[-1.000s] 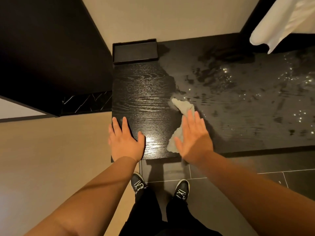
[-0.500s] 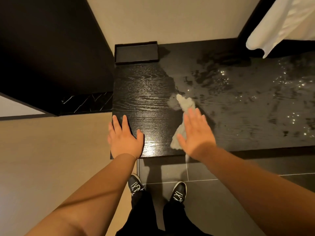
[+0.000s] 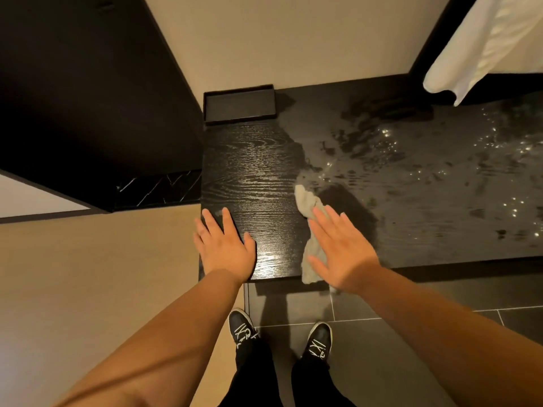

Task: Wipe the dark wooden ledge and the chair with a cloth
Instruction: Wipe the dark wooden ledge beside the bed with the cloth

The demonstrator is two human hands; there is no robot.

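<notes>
Head view: the ledge (image 3: 258, 171) is a dark, grained wooden top that runs from the middle of the frame out toward 3 o'clock. Its left part is dry and glossy. The stretch from the middle to 3 o'clock is wet, with smears and glinting drops.

The cloth (image 3: 305, 199) is pale grey, crumpled into a long strip, and lies on the ledge where the dry and wet parts meet. Its far end points to 11 o'clock. Its near end hangs just over the front edge.

The right hand (image 3: 343, 248) lies flat on the cloth with its fingers straight and spread, pressing it down rather than curling round it. At 9 o'clock from it, the left hand (image 3: 226, 248) rests palm down on the ledge's near left corner, fingers straight and apart, with nothing in it.

A shallow black tray (image 3: 239, 102) sits at 12 o'clock from the left hand, against the beige wall at the ledge's back left corner. White fabric (image 3: 484, 45) hangs in at 2 o'clock. At 6 o'clock two black shoes (image 3: 241, 327) stand on the floor (image 3: 367, 362), the right one on dark tiles.
</notes>
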